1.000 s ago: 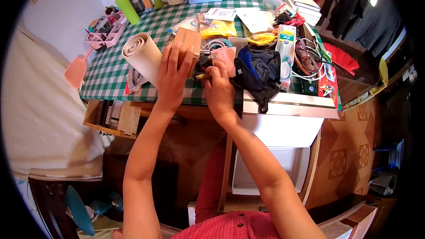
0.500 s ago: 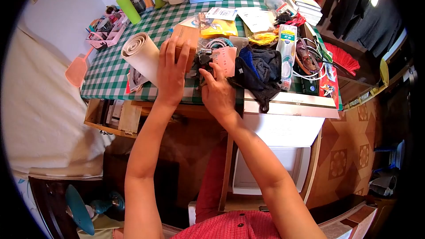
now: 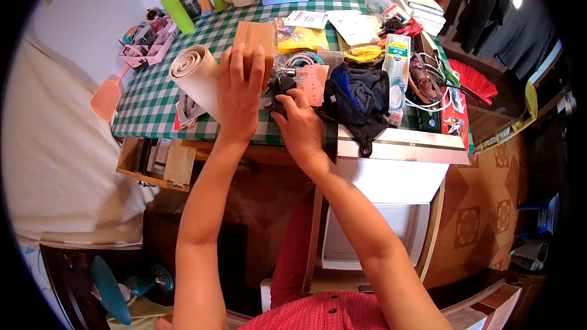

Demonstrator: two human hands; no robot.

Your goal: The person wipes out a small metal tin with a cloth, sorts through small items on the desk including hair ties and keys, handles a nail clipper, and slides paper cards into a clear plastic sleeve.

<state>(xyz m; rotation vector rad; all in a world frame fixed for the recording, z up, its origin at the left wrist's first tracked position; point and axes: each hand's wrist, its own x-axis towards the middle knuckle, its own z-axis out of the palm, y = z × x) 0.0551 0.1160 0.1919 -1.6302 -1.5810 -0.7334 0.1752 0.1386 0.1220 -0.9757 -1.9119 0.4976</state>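
Observation:
My left hand (image 3: 238, 95) is closed on a brown cardboard box (image 3: 254, 35), its fingers against the box's near side, and the box stands tilted above the checked tablecloth. A rolled cream-coloured sheet (image 3: 199, 76) lies just left of that wrist. My right hand (image 3: 301, 125) has its fingers bent over a small dark thing (image 3: 279, 105) near the table's front edge; its kind is hard to see. A pink slip of paper (image 3: 313, 82) lies right beyond those fingers, with clear wrapping and a coiled cable (image 3: 302, 59) behind it. To the right sits dark crumpled cloth (image 3: 361, 95).
The table, under a green-and-white checked cloth (image 3: 143, 110), holds a pink basket (image 3: 153, 49), a green cylinder (image 3: 177, 12), a yellow packet (image 3: 302, 38) and stacked books (image 3: 422, 9). Two drawers stand pulled out; a white tray (image 3: 373, 235) is in the right one.
My left hand has raised the cardboard box slightly and tilted it, so more of its face shows. The right hand has shifted a little, its thumb and forefinger farther apart. The pink slip has moved slightly.

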